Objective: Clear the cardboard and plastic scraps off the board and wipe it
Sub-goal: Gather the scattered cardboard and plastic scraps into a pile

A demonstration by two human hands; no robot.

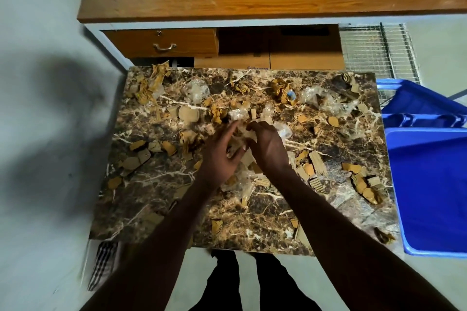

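Crinkled clear plastic scraps are lying mid-board between both hands; the left hand and right hand are curling round them. Sweeping outlying torn brown cardboard pieces inward first should help, bright blue plastic bin waiting rightward of the marble-patterned board.

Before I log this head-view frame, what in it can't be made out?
- What each hand grips: the left hand and right hand blur over the clear plastic scraps.
- Blue bin: contents unseen, cut by the right edge.
- Striped cloth: mostly under the board.
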